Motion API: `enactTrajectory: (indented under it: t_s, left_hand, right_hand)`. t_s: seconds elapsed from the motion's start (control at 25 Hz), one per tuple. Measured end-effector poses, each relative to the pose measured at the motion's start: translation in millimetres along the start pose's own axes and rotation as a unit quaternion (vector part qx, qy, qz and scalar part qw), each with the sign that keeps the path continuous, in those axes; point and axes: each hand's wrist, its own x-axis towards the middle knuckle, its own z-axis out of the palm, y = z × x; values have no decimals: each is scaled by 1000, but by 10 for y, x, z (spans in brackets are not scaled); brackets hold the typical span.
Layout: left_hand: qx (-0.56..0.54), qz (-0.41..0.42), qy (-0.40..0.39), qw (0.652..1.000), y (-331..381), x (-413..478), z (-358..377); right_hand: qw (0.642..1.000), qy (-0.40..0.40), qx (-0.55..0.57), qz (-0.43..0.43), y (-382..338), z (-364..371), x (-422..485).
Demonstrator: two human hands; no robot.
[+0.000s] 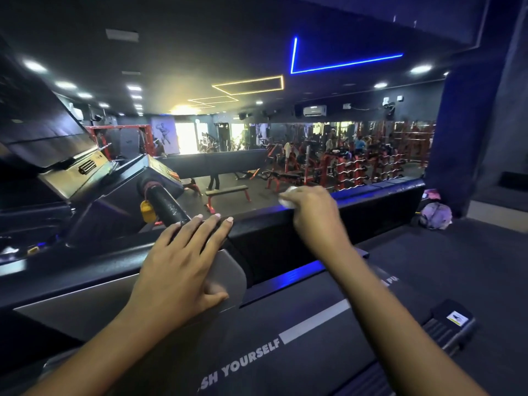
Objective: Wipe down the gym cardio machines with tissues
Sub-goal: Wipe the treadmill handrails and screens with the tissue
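I look down at a treadmill with a dark belt (300, 315) printed with "YOURSELF". My left hand (183, 267) lies flat, fingers straight, on the silver side cover (228, 277) where the black foam handlebar (165, 205) ends. My right hand (311, 212) grips a crumpled white tissue (287, 197) and holds it against the top of the black padded rail (380, 195) in front of the treadmill. Most of the tissue is hidden inside the fist.
The treadmill console (77, 170) rises at the left, with a yellow tag (148, 210) by the handlebar base. A purple bag (435, 215) lies on the floor at the right. Beyond the rail are red benches and weight racks (343, 167).
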Motion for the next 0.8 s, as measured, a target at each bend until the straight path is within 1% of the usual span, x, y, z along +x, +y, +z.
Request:
enactTrajectory:
  t_s: [0.04, 0.08, 0.12, 0.16, 0.2, 0.28, 0.36, 0.4, 0.44, 0.48, 0.56, 0.6, 0.68, 0.8]
  left_hand:
    - [1, 0, 1, 1000, -3, 1, 2]
    - [1, 0, 2, 1000, -5, 0, 1]
    - [2, 1, 3, 1000, -6, -2, 0]
    - [2, 2, 3, 1000, -6, -3, 1]
    - [2, 2, 3, 1000, -7, -4, 2]
    - [3, 2, 2, 1000, -4, -3, 4]
    - [2, 2, 3, 1000, 1, -2, 2]
    - [4, 3, 6, 1000, 4, -1, -1]
    - [6, 4, 8, 1000, 6, -1, -3]
    - [7, 4, 9, 1000, 7, 0, -5]
    - [7, 3, 10, 1000, 11, 0, -7]
    - [6, 3, 10, 1000, 12, 2, -9]
    - [8, 4, 11, 1000, 13, 3, -17]
    - [7, 7, 10, 1000, 3, -6, -26]
  right_hand:
    - [997, 17, 27, -64, -227, -17, -62]
    - [993, 2, 40, -112, -403, -14, -105]
    - [990, -38, 40, -130, -486, 9, -120]
    - [988, -91, 32, -120, -454, 43, -97]
    - [988, -121, 16, -94, -349, 64, -28]
    - [990, -134, -13, -37, -54, 50, 72]
    - [992, -115, -46, 4, 229, 34, 92]
    - [995, -91, -41, 15, 335, 45, 70]
    - [998, -46, -20, 23, 396, 60, 28]
    - [999, 21, 12, 31, 401, 75, -40]
    - [983, 149, 96, 39, 272, 167, -282]
    - [972, 190, 136, 36, 124, 256, -444]
    - [954, 218, 206, 14, -281, 454, -786]
    - [942, 248, 227, -5, -690, 747, -1133]
